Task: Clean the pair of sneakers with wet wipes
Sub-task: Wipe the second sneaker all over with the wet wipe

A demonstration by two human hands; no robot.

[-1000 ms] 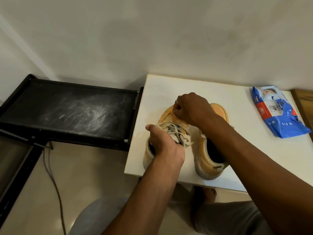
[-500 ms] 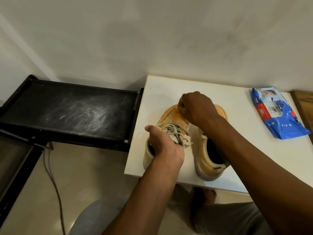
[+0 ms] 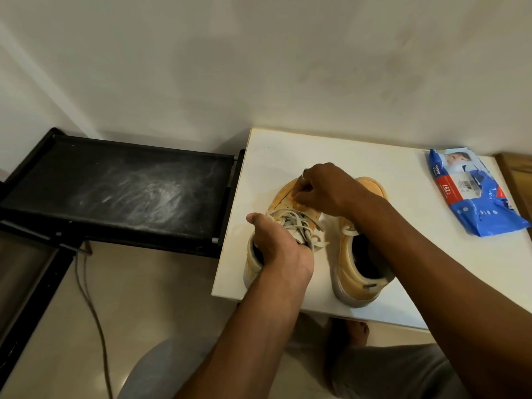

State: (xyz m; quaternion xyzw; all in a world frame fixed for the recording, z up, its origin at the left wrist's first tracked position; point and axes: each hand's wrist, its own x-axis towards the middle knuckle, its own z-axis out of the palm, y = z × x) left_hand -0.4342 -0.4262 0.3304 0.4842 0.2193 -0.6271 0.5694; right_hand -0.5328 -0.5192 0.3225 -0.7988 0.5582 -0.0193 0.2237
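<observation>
Near the counter's (image 3: 403,174) left edge, my left hand (image 3: 280,246) grips a sneaker (image 3: 283,197) at the laces (image 3: 296,226). My right hand (image 3: 325,191), fingers curled, presses its toe; contents not visible. Wipes pack (image 3: 472,197) at right edge.

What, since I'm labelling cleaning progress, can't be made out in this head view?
- What the right hand holds: its curled fingers hide it.
- Collar of the held sneaker: covered by the left hand.
- Middle of the other sneaker: behind the right forearm.
- Print on the wipes pack: too small.
</observation>
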